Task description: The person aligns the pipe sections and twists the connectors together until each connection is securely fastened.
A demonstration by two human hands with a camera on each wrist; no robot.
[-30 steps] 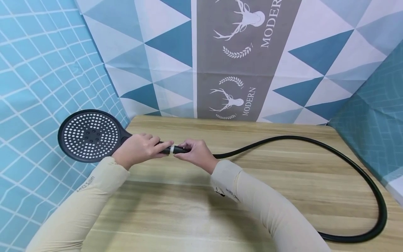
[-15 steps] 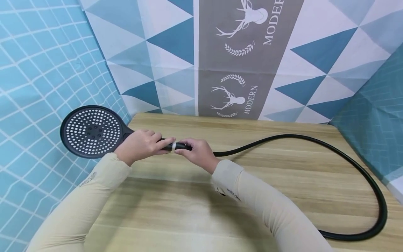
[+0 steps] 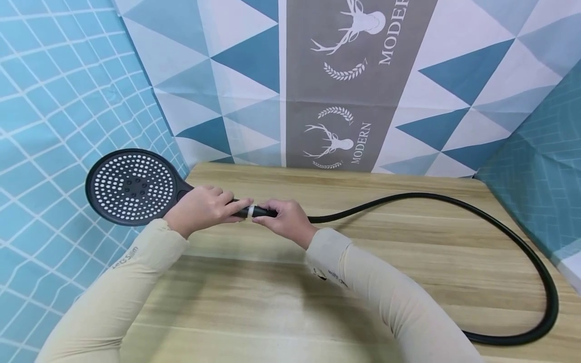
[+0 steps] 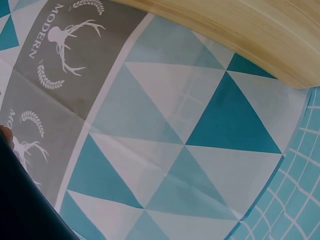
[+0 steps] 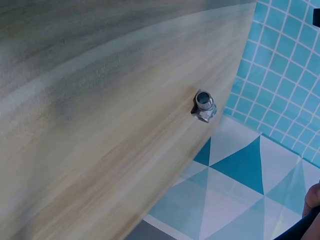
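In the head view, a black hand shower (image 3: 131, 186) has its round, dotted spray face turned up at the left. My left hand (image 3: 204, 206) grips its handle, with the index finger stretched along it. A black hose (image 3: 426, 195) meets the handle end-on at a pale ring (image 3: 251, 211). Just right of that ring, my right hand (image 3: 288, 219) pinches the black hose connector (image 3: 265, 212) between thumb and fingers. Both hands are above the table. Whether the threads are engaged is hidden. The wrist views catch only a bit of finger at their edges.
The hose loops over the wooden table (image 3: 281, 312) to the right and back under my right sleeve. A small metal fitting (image 5: 204, 106) stands on the table near an edge in the right wrist view. Patterned walls (image 3: 247, 121) close in the back and sides.
The spray face has risen slightly. My right fingers have shifted a little on the connector, while both hands keep their hold. The head view has moved slightly.
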